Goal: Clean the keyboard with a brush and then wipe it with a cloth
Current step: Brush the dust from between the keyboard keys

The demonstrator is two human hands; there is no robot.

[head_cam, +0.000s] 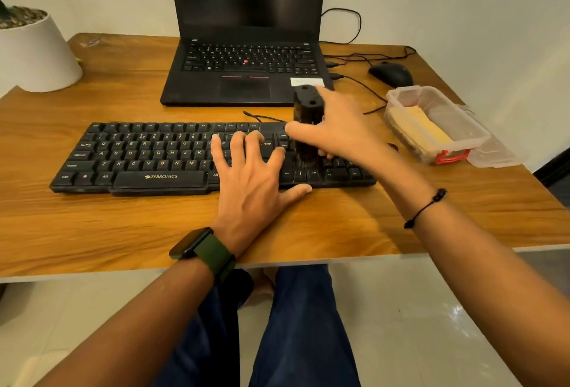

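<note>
A black keyboard [185, 155] is seen lying flat on a wooden counter [92, 232], a little back from the counter's near edge, with a strip of bare wood between the two. The left hand [256, 176] is laid on the right-centre keys with fingers straight and spread, its thumb resting on the wood just in front of the keyboard; nothing is held in it. A dark watch with a green strap [203, 251] is worn on that wrist.

Over the right end of the keyboard, a black brush [307, 127] is held upright in the grip of the right hand [342, 127], fingers and thumb curled round it. Its lower end is blurred, so contact with the keys cannot be told. A thin black cord bracelet [425, 209] is worn on the right wrist.

To the right of the keyboard, near the counter's right edge, a clear plastic box [431, 121] with a red clasp is open; a folded yellow cloth [416, 127] lies inside. Its clear lid [493, 152] rests just beside it.

Behind the keyboard, an open black laptop [246, 78] with a dark screen is placed. A black mouse [391, 73] and cables lie behind and to the right. A white plant pot [34, 53] stands at the far left. Bare wood is seen left of the keyboard.
</note>
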